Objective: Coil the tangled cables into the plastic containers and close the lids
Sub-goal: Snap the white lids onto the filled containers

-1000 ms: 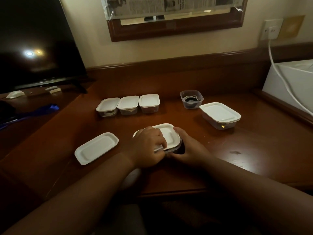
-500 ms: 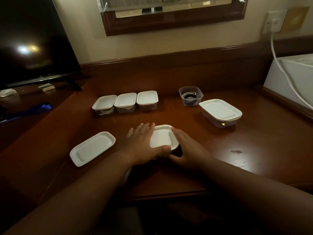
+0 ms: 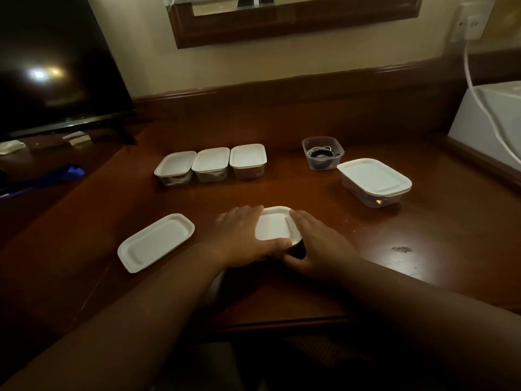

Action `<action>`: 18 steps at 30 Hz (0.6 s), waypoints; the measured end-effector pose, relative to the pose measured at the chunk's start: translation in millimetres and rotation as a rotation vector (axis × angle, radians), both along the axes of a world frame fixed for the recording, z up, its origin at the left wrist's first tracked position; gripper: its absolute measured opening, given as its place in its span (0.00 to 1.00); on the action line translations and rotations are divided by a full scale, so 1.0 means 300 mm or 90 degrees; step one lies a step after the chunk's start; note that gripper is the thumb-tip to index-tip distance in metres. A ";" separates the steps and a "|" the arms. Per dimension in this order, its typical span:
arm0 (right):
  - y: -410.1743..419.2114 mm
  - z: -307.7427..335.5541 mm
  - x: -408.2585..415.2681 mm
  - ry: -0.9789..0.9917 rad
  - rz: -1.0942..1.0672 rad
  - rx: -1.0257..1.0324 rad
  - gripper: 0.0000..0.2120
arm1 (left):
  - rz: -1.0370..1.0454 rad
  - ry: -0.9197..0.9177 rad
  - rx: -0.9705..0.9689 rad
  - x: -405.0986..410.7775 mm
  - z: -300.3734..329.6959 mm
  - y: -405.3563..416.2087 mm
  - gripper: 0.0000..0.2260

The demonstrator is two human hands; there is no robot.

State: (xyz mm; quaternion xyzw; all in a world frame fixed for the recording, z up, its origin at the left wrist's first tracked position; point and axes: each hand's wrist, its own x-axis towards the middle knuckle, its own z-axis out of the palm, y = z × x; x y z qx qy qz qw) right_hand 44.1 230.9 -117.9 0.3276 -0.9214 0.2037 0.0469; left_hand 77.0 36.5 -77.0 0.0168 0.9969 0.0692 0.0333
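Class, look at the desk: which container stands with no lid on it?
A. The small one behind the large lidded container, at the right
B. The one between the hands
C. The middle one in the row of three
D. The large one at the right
A: the small open container shows coiled cable inside through its open top, while the row of three, the large container and the one between the hands all carry white lids.

The scene is dim and warm-toned, with heavy shadow over both forearms and the lower edge. A soft glare patch shines on the wooden desk (image 3: 400, 249) at right, and two small light spots reflect in the dark TV screen (image 3: 45, 73). White lids look faintly overexposed. Wide-angle distortion bends the edges; fine detail stays soft and slightly grainy
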 end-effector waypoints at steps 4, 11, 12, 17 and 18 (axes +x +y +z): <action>-0.002 0.001 0.007 0.006 -0.012 0.037 0.45 | 0.004 0.004 0.016 0.009 -0.008 0.002 0.45; -0.001 0.070 -0.034 0.053 0.021 0.233 0.45 | -0.026 -0.033 0.021 0.019 -0.027 -0.005 0.43; -0.001 0.086 -0.046 0.064 0.031 0.271 0.45 | -0.054 -0.040 0.006 0.022 -0.026 -0.003 0.41; 0.004 0.131 -0.077 0.081 0.055 0.404 0.46 | -0.156 -0.047 -0.057 0.061 -0.027 0.024 0.45; 0.009 0.140 -0.082 0.093 0.058 0.428 0.45 | -0.159 -0.051 -0.043 0.067 -0.021 0.026 0.45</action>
